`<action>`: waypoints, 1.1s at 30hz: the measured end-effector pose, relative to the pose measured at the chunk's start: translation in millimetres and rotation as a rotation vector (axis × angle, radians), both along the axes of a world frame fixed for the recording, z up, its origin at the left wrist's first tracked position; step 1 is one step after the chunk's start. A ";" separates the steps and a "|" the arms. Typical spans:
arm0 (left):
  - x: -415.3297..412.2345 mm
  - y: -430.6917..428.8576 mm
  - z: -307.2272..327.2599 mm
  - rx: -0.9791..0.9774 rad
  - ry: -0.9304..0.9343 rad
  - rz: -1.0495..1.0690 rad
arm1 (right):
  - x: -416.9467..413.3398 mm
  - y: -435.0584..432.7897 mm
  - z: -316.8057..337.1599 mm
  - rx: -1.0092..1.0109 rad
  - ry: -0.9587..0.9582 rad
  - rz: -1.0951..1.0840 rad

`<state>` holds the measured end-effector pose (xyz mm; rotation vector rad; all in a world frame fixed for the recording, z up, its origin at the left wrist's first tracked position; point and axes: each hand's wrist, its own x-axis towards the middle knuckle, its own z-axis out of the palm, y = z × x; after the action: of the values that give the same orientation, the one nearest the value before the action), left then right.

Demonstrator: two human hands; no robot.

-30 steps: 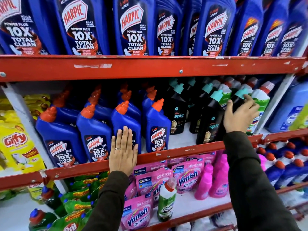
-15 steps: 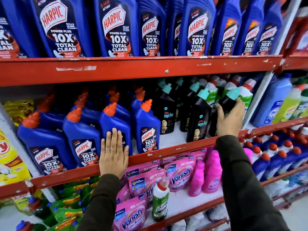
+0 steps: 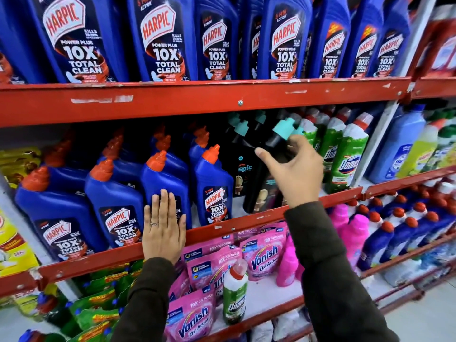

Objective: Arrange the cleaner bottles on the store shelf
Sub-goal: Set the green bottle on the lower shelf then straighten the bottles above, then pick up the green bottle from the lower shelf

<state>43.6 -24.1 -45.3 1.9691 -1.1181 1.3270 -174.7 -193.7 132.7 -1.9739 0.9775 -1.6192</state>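
Cleaner bottles fill the middle shelf (image 3: 246,224): blue Harpic bottles (image 3: 214,191) with orange caps to your left, black bottles in the centre, green and white Domestos bottles (image 3: 345,164) to the right. The one in hand is the black bottle (image 3: 274,154) with the teal cap (image 3: 283,128), which leans to the right at the front of the black group, its base near the red shelf lip.

Handling, as a judgement: treat the bottle as a full, rigid plastic container, fairly heavy for its width and top-narrow. The glossy wall is likely to be slippery, and the cap is a poor lifting point. Take hold at the shoulder just below the neck, or round the mid-body, and keep the base supported on the shelf while you tilt it.

Your right hand (image 3: 293,176) is about half open, thumb on the left of the shoulder and fingers curled round the right side near the cap. The wrap looks loose; whether it bears the weight cannot be told.

Your left hand (image 3: 164,228) is flat, fingers straight and together, pressed against the label face of a front-row Harpic bottle (image 3: 167,183), with the palm over the shelf lip. It grips nothing.

Risk: a leaning bottle can knock its neighbours, so right it slowly.
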 end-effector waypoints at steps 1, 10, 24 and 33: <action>0.1 0.0 -0.1 -0.001 0.001 -0.001 | 8.7 3.3 -1.7 -0.004 0.020 0.015; 1.1 0.1 -0.4 -0.001 -0.017 0.007 | 38.2 3.0 -23.5 0.033 0.198 0.039; -3.4 2.3 0.1 0.025 -0.018 0.053 | 9.4 61.7 -172.1 0.074 0.422 0.232; -3.6 0.2 4.9 0.013 0.004 0.102 | -1.3 91.5 -281.7 0.512 0.567 0.320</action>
<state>40.0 -23.9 -40.5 2.0620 -1.0391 1.3694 -176.1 -102.2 -149.0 -2.0960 1.0617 -0.5624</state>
